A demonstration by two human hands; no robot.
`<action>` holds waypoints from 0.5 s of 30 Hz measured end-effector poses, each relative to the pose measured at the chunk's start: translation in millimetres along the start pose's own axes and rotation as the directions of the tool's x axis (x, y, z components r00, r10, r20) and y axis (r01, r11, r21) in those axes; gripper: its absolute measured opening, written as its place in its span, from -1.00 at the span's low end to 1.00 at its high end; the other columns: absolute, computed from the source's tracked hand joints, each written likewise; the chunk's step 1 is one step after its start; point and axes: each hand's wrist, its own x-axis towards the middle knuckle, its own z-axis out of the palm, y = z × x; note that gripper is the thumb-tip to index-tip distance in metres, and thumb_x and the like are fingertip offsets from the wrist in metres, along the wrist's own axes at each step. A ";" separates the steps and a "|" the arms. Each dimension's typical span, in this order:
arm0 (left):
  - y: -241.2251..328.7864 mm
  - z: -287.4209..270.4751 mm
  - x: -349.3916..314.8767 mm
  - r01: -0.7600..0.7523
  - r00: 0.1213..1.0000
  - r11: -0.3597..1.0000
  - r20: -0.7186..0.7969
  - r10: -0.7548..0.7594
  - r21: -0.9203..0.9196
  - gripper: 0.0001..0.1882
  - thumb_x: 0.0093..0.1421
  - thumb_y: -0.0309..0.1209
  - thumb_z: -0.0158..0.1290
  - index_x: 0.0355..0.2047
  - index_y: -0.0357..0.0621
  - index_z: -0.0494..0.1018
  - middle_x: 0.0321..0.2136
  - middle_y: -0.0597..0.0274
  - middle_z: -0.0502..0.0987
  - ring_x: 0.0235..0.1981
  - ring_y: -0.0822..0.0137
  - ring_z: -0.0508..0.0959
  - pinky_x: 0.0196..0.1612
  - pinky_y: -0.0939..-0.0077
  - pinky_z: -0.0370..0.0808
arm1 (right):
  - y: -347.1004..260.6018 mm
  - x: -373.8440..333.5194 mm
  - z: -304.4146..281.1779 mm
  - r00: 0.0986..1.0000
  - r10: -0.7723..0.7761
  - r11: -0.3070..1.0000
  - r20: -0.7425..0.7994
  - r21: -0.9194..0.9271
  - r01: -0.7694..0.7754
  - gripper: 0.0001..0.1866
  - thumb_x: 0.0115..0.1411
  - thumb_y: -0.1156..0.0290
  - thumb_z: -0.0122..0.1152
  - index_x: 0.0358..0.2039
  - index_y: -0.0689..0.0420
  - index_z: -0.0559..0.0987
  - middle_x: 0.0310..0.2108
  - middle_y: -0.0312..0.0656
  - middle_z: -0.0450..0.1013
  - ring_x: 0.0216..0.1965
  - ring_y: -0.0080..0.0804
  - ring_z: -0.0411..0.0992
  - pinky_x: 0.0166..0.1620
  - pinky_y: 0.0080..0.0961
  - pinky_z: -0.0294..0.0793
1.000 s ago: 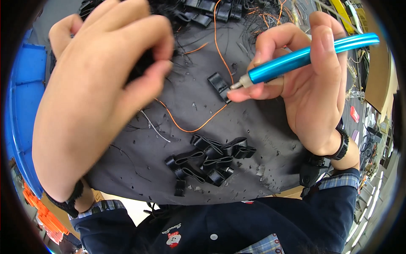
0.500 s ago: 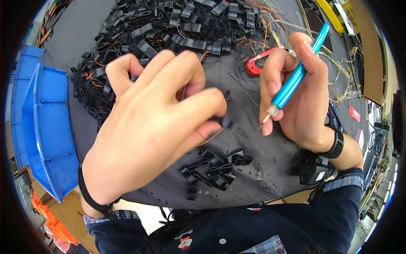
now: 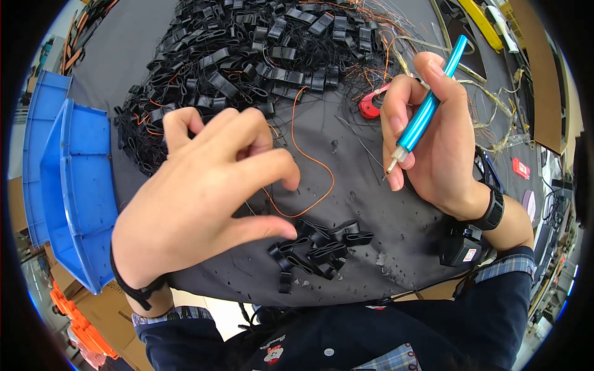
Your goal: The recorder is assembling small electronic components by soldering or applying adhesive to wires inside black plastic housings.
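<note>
My left hand (image 3: 204, 179) hovers over the grey cloth at centre-left. Its thumb and index finger are spread apart with nothing between them, and the other fingers are curled. An orange wire (image 3: 333, 176) loops beside it, running from the heap of black folded strips (image 3: 291, 55) to under my fingers. Just below the thumb lies a small group of black folded loops (image 3: 325, 250). On the right, my right hand (image 3: 442, 142) grips a shiny blue pen-shaped tool (image 3: 421, 117), its white collar and thin metal tip pointing down to the left.
Blue plastic bins (image 3: 86, 185) stand at the left edge. A red tool (image 3: 370, 106) lies near the heap, partly behind my right hand. A black device (image 3: 458, 247) sits under my right forearm. A cardboard piece (image 3: 547, 86) stands at the far right. Dark scraps dot the cloth.
My left thumb and index finger have parted from the small black piece they were at, and the hand has shifted left and down. The orange wire now lies in view. My right hand barely moves.
</note>
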 end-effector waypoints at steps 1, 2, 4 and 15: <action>1.0 1.7 -1.2 -0.014 0.999 1.000 0.038 0.014 -0.009 -0.77 -0.17 -0.28 0.23 -0.50 0.01 0.44 -0.44 0.35 0.22 -0.36 0.38 0.29 -0.16 0.44 0.01 | -0.3 -0.6 1.3 1.000 0.002 1.000 0.007 0.004 -0.002 -0.79 0.27 0.13 -0.30 -0.42 -0.06 0.13 -0.70 -0.25 0.22 -0.89 -0.53 0.13 -0.89 -0.56 0.31; -1.7 4.1 -0.4 -0.017 0.999 1.000 0.038 0.017 -0.007 -0.77 -0.17 -0.28 0.23 -0.50 0.01 0.44 -0.44 0.35 0.22 -0.36 0.38 0.29 -0.16 0.44 0.01 | -0.3 -0.8 0.8 1.000 0.005 1.000 0.001 0.007 -0.005 -0.79 0.27 0.13 -0.29 -0.41 -0.06 0.12 -0.70 -0.25 0.22 -0.89 -0.52 0.13 -0.89 -0.56 0.31; -8.6 5.5 0.0 0.028 0.997 0.988 -0.081 -0.016 0.149 -0.79 -0.18 -0.31 0.22 -0.55 0.00 0.41 -0.46 0.34 0.22 -0.35 0.37 0.29 -0.16 0.42 0.02 | -0.3 -1.4 -0.1 1.000 0.005 1.000 -0.004 0.012 -0.005 -0.79 0.27 0.12 -0.29 -0.41 -0.06 0.12 -0.70 -0.25 0.22 -0.89 -0.52 0.13 -0.89 -0.56 0.31; -7.0 -6.7 -0.4 0.271 0.927 0.937 -0.323 -0.192 0.221 -0.81 -0.14 -0.42 0.21 -0.51 -0.10 0.43 -0.47 0.36 0.26 -0.36 0.39 0.29 -0.13 0.44 0.01 | 0.1 -1.8 -1.3 1.000 -0.007 1.000 0.014 -0.016 0.007 -0.79 0.25 0.12 -0.25 -0.40 -0.06 0.12 -0.72 -0.23 0.21 -0.89 -0.51 0.14 -0.88 -0.56 0.29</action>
